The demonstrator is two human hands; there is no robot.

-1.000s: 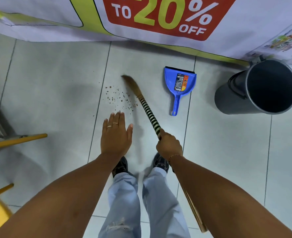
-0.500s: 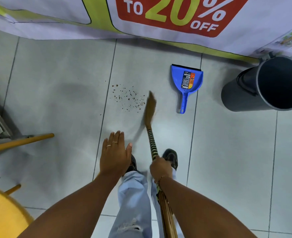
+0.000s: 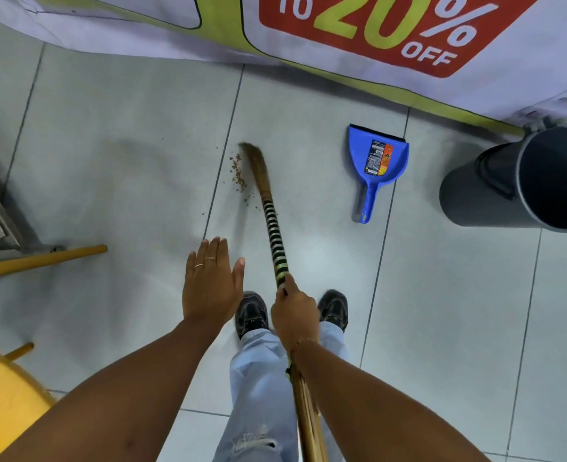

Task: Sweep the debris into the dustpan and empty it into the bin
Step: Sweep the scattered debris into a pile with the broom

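Meanwhile my right hand [image 3: 293,315] was closed round the broom [image 3: 273,225] low on its striped binding, with the long bare end of the handle running back under my forearm. My left hand [image 3: 210,285] hung flat and spread over the floor [image 3: 109,145], holding nothing. The broom looked light, a bundle of soft grass fibres that would bend and splay under pressure, so I judged a short grip near the binding gave the best control, with light strokes rather than hard ones. Its tip lay just right of the debris [image 3: 239,173], a thin line of small dry brown crumbs by a tile joint, far from my feet. Those crumbs seemed weightless and loose, likely to scatter or lodge in the joint if flicked.

Off to the right, well apart from the debris, the dustpan [image 3: 377,161] lay flat with its handle pointing near. It looked like thin stiff plastic, easy to slide on smooth tile, best taken by that handle. Further right stood the bin [image 3: 482,195], open-mouthed and grey.
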